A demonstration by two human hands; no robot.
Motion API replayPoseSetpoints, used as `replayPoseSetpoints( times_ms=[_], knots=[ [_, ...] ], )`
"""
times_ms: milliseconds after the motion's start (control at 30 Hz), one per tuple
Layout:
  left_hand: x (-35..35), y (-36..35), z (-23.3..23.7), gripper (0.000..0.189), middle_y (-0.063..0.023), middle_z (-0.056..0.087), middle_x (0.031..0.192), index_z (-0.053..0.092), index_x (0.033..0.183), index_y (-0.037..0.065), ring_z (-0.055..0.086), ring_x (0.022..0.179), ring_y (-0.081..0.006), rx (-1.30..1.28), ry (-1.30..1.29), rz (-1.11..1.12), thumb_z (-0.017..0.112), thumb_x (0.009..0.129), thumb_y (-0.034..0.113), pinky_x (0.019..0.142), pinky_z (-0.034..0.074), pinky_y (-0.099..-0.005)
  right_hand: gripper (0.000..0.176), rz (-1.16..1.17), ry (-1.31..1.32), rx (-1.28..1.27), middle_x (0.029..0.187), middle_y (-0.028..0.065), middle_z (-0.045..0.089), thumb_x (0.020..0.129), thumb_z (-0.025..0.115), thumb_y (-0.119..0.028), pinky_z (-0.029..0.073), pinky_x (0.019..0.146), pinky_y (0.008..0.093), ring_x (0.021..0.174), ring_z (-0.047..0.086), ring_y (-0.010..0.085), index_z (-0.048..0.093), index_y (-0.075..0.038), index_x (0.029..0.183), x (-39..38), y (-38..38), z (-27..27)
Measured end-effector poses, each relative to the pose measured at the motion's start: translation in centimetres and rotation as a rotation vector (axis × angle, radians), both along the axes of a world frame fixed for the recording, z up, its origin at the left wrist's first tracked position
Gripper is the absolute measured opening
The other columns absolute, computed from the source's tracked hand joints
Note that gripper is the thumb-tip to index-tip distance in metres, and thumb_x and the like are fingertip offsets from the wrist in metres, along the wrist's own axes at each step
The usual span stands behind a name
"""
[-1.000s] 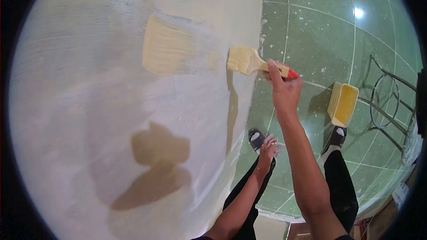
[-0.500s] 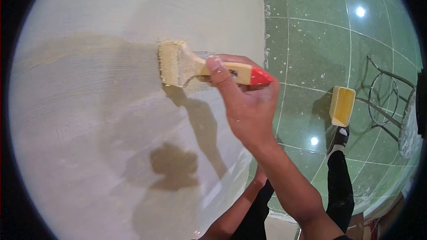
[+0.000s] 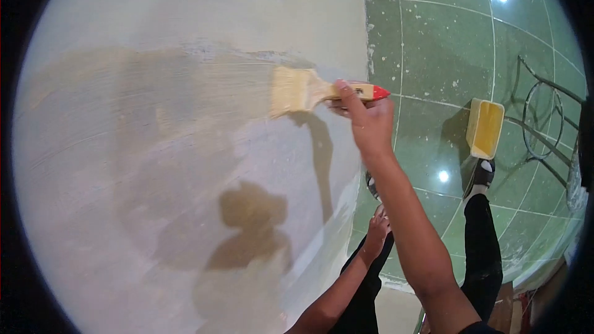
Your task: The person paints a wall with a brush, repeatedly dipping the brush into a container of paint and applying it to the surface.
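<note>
My right hand (image 3: 370,117) is closed round the wooden handle of a wide paintbrush (image 3: 356,91) with a red tip. Its pale bristles, coated in cream paint, touch the wall (image 3: 185,148) and point left. Streaks of cream paint run across the wall to the left of the bristles. Lower down, my left hand (image 3: 377,230) rests by my dark-clad leg, partly behind my right forearm. Its fingers are too small and covered to tell whether they are open or closed.
Paint-spotted green tiles (image 3: 427,49) cover the floor along the wall's edge. On them, near my foot (image 3: 484,173), stands a yellowish rectangular container (image 3: 487,128). A metal-legged stool (image 3: 544,120) is at the right. Shadows of my head and arm fall on the wall.
My right hand has drawn the brush rightward along the wall, toward the floor edge. More of my left hand now shows. The view has shifted slightly.
</note>
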State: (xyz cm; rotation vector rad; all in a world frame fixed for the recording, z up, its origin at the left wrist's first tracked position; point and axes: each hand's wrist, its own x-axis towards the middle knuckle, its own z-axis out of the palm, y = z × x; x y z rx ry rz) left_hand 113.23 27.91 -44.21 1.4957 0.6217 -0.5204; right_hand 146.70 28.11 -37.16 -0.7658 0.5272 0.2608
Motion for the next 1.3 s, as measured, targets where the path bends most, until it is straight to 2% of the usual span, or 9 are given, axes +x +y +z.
replayPoseSetpoints(
  times_ms=[67,300,500,533,733,833,1033,1167,1300],
  knots=[
    [2.5,-0.7,2.2,0.057,-0.0150,0.046,0.147,0.039,0.148,0.008,0.057,0.121,-0.0277,-0.260,0.233,0.314,0.055,0.101,0.036,0.100,0.046,-0.0410,0.031,0.005,0.024,-0.189,0.083,0.0068,0.072,0.091,0.074,-0.023,0.053,0.067,0.0265,0.072,0.065,0.0108,0.071,0.007,0.093,-0.9,-0.2,-5.0],
    [3.6,-0.8,2.7,0.060,-0.0136,0.045,0.148,0.035,0.151,0.008,0.053,0.126,-0.0278,-0.257,0.487,0.372,0.053,0.101,0.038,0.103,0.044,-0.0440,0.028,0.181,-0.013,-0.649,0.076,0.0089,0.072,0.089,0.074,-0.025,0.051,0.064,0.0293,0.068,0.064,0.0103,0.073,0.003,0.093,-1.3,-2.4,-8.7],
    [-0.5,0.6,0.3,0.053,-0.0133,0.040,0.152,0.031,0.152,0.005,0.050,0.130,-0.0250,-0.188,0.021,-0.031,0.049,0.104,0.021,0.108,0.041,-0.0389,0.016,0.023,-0.185,-0.325,0.084,0.0039,0.072,0.092,0.072,-0.012,0.051,0.068,0.0251,0.075,0.062,0.0067,0.073,0.003,0.098,0.2,-0.2,2.7],
    [-0.1,0.1,-0.4,0.063,-0.0137,0.039,0.154,0.026,0.154,0.006,0.054,0.128,-0.0314,-0.311,0.251,0.270,0.053,0.102,0.030,0.101,0.049,-0.0486,0.015,-0.029,-0.250,-0.309,0.087,0.0047,0.072,0.091,0.072,-0.010,0.052,0.070,0.0252,0.077,0.063,0.0074,0.073,0.003,0.098,0.0,-0.1,4.5],
    [2.3,-0.1,-0.3,0.055,-0.0160,0.040,0.152,0.030,0.152,0.009,0.058,0.124,-0.0355,-0.372,0.407,0.429,0.051,0.103,0.024,0.093,0.054,-0.0478,0.018,-0.138,-0.402,-0.021,0.090,0.0050,0.072,0.092,0.073,-0.014,0.052,0.074,0.0245,0.082,0.066,0.0109,0.071,0.002,0.099,-0.1,-1.8,10.6],
    [2.5,-1.4,-2.7,0.054,-0.0174,0.042,0.151,0.030,0.151,0.007,0.058,0.123,-0.0364,-0.378,0.431,0.472,0.048,0.104,0.024,0.093,0.053,-0.0482,0.023,0.023,-0.114,0.442,0.091,0.0059,0.072,0.093,0.073,-0.018,0.054,0.074,0.0250,0.082,0.067,0.0112,0.070,0.002,0.102,0.3,-1.8,5.8],
    [6.3,-0.3,-4.2,0.049,-0.0108,0.051,0.142,0.037,0.149,0.009,0.059,0.118,-0.0267,-0.296,0.305,0.256,0.049,0.104,0.025,0.094,0.052,-0.0411,0.028,0.072,0.045,0.048,0.094,0.0075,0.072,0.094,0.072,-0.023,0.057,0.074,0.0265,0.081,0.069,0.0119,0.069,0.003,0.105,-1.9,0.2,-13.8],
    [8.6,1.1,-4.7,0.048,-0.0105,0.053,0.139,0.038,0.149,0.006,0.060,0.118,-0.0230,-0.219,0.421,0.502,0.046,0.104,0.022,0.095,0.052,-0.0388,0.029,0.019,0.099,-0.154,0.090,0.0063,0.072,0.093,0.073,-0.024,0.056,0.071,0.0259,0.079,0.068,0.0119,0.071,0.003,0.102,-3.4,0.1,-24.5],
    [9.2,1.6,-4.6,0.048,-0.0104,0.053,0.138,0.038,0.148,0.006,0.060,0.116,-0.0224,-0.104,0.488,0.432,0.043,0.104,0.022,0.094,0.051,-0.0377,0.025,0.100,0.038,-0.464,0.082,0.0053,0.072,0.092,0.073,-0.023,0.053,0.066,0.0256,0.072,0.066,0.0099,0.073,0.002,0.095,-2.9,-1.1,-28.0]
  ],
)
